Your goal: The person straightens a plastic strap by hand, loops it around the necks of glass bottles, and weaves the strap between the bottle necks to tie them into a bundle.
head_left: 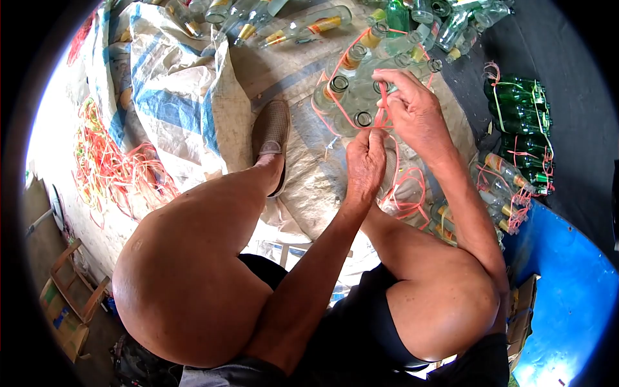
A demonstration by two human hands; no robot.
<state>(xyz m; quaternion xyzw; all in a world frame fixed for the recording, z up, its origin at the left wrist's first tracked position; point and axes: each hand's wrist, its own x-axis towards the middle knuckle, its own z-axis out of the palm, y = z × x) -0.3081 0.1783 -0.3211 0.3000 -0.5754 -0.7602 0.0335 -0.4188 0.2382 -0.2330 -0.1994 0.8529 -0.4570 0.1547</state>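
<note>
Several clear glass bottles (363, 119) stand upright in a tight cluster before me, with a pink plastic strap (348, 115) running around their necks. My left hand (367, 162) is closed on the strap at the near side of the cluster, thumb and fingers pinched. Just above and to its right, my right hand (416, 106) pinches a raised length of the same strap over the bottles. Between the two hands the strap crosses itself, partly hidden by my fingers. A loose tail hangs below my left hand to a pink coil (406, 193).
Loose bottles (309, 26) lie at the back. Strapped green bottles (519, 122) and a clear bundle (506, 187) lie on the right, near a blue panel (564, 271). A woven sack (174, 84) and tangled straps (119, 161) are on the left.
</note>
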